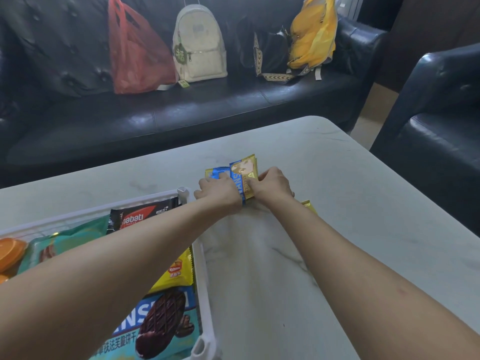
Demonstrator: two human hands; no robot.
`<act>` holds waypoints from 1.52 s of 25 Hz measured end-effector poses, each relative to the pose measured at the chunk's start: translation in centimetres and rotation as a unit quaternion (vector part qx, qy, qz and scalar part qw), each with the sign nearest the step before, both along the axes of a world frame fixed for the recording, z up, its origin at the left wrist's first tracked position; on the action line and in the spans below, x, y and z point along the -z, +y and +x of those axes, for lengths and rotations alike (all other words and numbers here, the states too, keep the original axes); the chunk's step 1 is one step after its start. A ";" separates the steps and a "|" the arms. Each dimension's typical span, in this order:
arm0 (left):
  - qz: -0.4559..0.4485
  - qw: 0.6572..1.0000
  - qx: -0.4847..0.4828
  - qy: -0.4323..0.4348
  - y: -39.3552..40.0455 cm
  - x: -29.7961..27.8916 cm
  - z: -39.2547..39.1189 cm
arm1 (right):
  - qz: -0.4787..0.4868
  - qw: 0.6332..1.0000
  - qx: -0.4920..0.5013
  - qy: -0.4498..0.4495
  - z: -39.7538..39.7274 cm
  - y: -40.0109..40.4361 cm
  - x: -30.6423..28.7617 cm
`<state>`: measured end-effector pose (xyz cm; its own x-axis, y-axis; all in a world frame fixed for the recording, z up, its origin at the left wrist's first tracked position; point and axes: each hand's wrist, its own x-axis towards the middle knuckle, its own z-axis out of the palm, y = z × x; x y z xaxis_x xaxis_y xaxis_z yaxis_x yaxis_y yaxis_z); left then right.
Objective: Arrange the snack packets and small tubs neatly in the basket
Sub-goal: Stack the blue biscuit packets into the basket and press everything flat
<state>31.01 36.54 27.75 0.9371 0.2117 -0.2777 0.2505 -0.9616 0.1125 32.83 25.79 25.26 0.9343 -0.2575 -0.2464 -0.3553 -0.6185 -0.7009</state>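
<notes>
Both my hands meet over a small stack of blue-and-gold snack packets point(243, 170) on the white table, just right of the basket's far corner. My left hand point(219, 191) grips the stack's left side and my right hand point(272, 185) pinches its right side. A further gold packet point(309, 206) peeks out from under my right forearm. The white basket point(205, 276) at the lower left holds a black Nabati packet point(137, 216), a teal packet point(67, 242), a yellow packet point(176, 271), a large teal chocolate-biscuit packet point(166, 326) and orange tubs point(10, 252).
The marbled white table point(363, 203) stretches to the right and front. Behind it stands a black leather sofa point(155, 113) bearing a red plastic bag point(135, 53), a cream backpack point(198, 45), a black bag point(272, 50) and a yellow bag point(311, 32). A black armchair point(441, 113) is at the right.
</notes>
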 end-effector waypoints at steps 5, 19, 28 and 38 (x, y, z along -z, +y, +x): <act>0.008 0.999 0.020 -0.034 0.3 0.3 -0.5 | 0.090 0.994 0.025 -0.052 -0.6 -0.4 0.0; -0.242 0.960 -0.078 -0.117 2.0 -1.5 1.0 | 0.187 0.972 0.010 -0.139 -4.1 -4.4 -1.7; -0.430 0.889 -0.127 -0.095 2.0 -1.7 -0.2 | 0.222 0.970 -0.018 -0.099 -5.5 -6.1 -2.7; -0.539 0.820 -0.190 -0.042 1.6 -2.9 -1.1 | 0.327 0.933 0.082 -0.126 -5.8 -6.1 -3.6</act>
<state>29.91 38.16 30.63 0.8863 0.1668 -0.4321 0.4557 -0.1475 0.8778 26.98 19.68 28.84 0.9448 -0.2737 -0.1799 -0.1814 0.0200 -0.9832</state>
